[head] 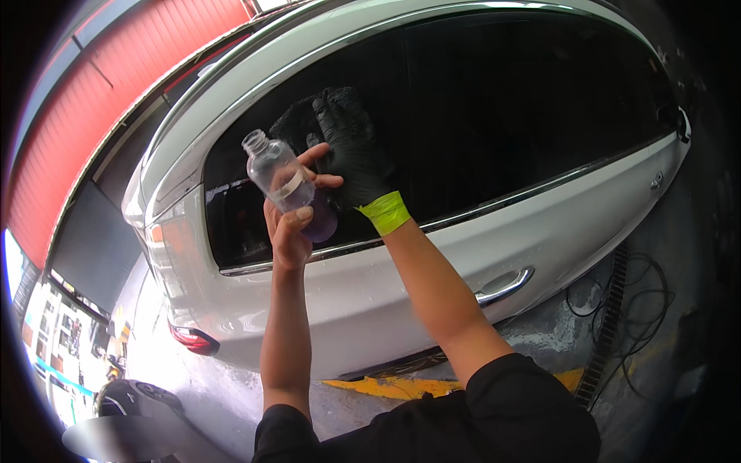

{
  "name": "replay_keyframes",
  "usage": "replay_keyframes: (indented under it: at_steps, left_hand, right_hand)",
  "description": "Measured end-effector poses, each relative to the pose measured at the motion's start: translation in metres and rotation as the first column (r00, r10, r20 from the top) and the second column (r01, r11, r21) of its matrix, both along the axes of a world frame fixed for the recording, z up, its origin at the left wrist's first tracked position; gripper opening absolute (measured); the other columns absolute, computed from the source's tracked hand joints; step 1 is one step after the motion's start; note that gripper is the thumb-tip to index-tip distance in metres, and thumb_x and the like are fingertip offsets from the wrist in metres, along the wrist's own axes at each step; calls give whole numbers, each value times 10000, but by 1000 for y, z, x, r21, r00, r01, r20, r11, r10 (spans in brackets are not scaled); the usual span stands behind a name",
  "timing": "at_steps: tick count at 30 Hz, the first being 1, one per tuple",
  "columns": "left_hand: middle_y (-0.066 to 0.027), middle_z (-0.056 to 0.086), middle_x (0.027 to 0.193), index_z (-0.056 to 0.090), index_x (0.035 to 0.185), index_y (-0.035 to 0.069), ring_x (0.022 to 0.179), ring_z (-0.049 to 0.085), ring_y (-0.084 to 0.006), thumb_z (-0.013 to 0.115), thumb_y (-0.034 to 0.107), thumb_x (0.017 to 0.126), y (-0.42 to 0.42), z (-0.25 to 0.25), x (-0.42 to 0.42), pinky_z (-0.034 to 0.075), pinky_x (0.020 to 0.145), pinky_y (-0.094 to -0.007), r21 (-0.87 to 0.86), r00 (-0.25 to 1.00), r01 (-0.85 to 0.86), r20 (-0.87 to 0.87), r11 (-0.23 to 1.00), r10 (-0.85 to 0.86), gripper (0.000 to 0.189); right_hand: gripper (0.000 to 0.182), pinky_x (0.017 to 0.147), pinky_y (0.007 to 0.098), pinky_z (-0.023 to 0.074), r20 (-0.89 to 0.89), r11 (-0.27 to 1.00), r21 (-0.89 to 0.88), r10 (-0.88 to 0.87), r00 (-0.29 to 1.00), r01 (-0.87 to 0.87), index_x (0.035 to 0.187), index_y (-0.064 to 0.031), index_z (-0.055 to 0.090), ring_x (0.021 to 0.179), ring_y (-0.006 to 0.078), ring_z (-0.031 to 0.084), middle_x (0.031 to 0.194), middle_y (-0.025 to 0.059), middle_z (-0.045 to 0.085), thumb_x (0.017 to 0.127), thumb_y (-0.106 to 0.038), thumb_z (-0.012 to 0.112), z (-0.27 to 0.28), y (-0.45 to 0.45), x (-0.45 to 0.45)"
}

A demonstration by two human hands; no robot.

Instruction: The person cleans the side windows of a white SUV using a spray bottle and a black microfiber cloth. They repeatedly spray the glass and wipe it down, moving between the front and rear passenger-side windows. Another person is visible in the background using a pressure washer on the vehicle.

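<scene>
My bare left hand (288, 231) grips a clear plastic bottle (277, 165) with an uncapped neck and a pale band around its body. A purple tint shows in the bottle's lower end, which tilts down to the right. Just beyond it, my right hand (353, 153) wears a black glove with a bright yellow-green band at the wrist. Its palm lies flat over a black cloth (296, 118), pressing it against the dark rear side glass (474, 104) of a white car (370, 301). The glove hides most of the cloth, whose edges blend into the glass.
Below the glass are a chrome trim strip and a chrome door handle (509, 286). A red tail light (195, 340) sits at lower left. Black hoses (654, 315) lie on the floor beside a drain grate (605, 324). Another dark vehicle (124, 396) stands behind at left.
</scene>
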State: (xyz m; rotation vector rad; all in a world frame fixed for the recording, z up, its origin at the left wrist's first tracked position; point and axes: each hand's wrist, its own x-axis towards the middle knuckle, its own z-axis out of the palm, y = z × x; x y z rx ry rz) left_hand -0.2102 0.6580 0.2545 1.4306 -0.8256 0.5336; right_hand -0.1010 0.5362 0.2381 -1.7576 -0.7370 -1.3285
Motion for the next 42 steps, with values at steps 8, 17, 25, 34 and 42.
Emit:
replay_keyframes:
  at_steps: [8, 17, 25, 34, 42]
  left_hand:
    - [-93, 600, 1229, 606, 1253, 16, 1075, 598, -183, 714, 195, 765, -8, -9, 32, 459, 975, -304, -8, 972, -194, -135, 981, 191, 532]
    - [-198, 550, 1455, 563, 1397, 12, 1339, 545, -378, 790, 299, 877, -24, -15, 49, 426, 1135, -450, 265, 874, -480, 225, 836, 430, 636]
    - [-92, 532, 1389, 583, 1555, 163, 1285, 511, -301, 769, 367, 941, -51, -19, 75, 362, 1126, -505, 357, 333, -927, 653, 112, 680, 674]
    - [-134, 570, 1448, 733, 1223, 193, 1453, 487, -324, 773, 198, 887, -103, 32, 136, 357, 1129, -646, 70, 116, -992, 834, 105, 539, 338]
    - [-14, 678, 1288, 794, 1192, 208, 1205, 632, -274, 809, 311, 922, -147, 61, 164, 481, 986, -491, -85, -63, -996, 720, -3, 691, 290]
  right_hand:
    - [505, 1234, 492, 365, 6, 926, 56, 374, 928, -373, 1442, -11, 592, 1436, 427, 499, 1505, 241, 570, 1006, -252, 677, -2, -33, 22]
    - [558, 1042, 409, 531, -152, 762, 340, 622, 768, -551, 1357, -24, 609, 1181, 324, 675, 1316, 157, 677, 946, -331, 827, -3, -42, -38]
    - [654, 1104, 382, 499, 30, 609, 665, 557, 830, -432, 1516, -49, 465, 1280, 233, 622, 1367, 142, 653, 989, -269, 783, -28, -134, -81]
    - [672, 1104, 392, 505, -142, 636, 646, 644, 752, -423, 1474, -61, 508, 1343, 268, 592, 1416, 164, 627, 899, -198, 827, -93, -197, -112]
    - [667, 1111, 410, 487, -259, 468, 665, 875, 408, -582, 1416, -83, 526, 1319, 263, 594, 1412, 150, 624, 855, -187, 872, -113, -232, -88]
